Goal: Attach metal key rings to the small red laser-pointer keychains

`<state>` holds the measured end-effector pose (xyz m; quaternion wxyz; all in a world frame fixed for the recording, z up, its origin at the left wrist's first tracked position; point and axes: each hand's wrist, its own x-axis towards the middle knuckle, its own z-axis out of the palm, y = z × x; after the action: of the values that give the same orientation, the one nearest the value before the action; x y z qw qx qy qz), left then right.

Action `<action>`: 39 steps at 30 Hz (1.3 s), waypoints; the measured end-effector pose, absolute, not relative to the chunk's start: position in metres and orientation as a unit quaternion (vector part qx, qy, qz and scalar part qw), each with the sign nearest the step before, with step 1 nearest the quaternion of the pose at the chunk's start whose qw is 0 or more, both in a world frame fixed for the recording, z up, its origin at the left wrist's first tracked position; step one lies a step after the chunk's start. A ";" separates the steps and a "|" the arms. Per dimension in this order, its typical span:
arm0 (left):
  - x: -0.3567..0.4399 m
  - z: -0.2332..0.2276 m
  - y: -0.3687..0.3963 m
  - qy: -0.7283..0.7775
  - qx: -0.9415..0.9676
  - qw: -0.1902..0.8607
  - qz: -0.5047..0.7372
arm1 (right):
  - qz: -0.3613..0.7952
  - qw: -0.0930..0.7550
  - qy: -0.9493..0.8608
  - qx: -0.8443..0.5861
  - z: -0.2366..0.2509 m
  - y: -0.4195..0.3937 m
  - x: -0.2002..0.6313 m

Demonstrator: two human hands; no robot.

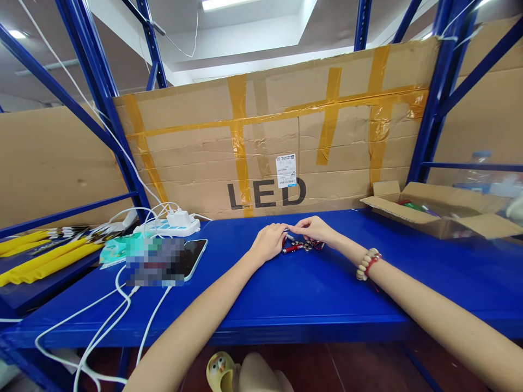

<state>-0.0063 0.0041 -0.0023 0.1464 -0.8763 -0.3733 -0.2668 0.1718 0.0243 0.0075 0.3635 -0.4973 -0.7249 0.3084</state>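
Both my hands rest near the middle of a blue table (310,294). My left hand (267,242) and my right hand (314,228) meet over a small silver part (290,237), pinched between the fingertips of both. Just below them lies a small pile of red and silver pen-shaped keychain pieces (300,247) on the table. A beaded bracelet (366,263) sits on my right wrist.
A phone (192,257) lies left of my hands, next to a blurred patch. A white power strip (169,225) with white cables (114,316) stands behind it. Yellow sticks (44,256) lie far left. An open cardboard box (441,209) stands at right. A taped cardboard wall (265,136) marked LED closes the back.
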 end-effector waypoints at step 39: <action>-0.007 0.000 0.001 -0.374 -0.882 0.132 -0.253 | 0.313 0.367 -0.723 -0.495 0.012 0.019 0.170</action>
<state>-0.0069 0.0012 0.0004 0.1316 -0.8824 -0.3741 -0.2532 0.1698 0.0193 0.0124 0.3672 -0.4947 -0.7228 0.3129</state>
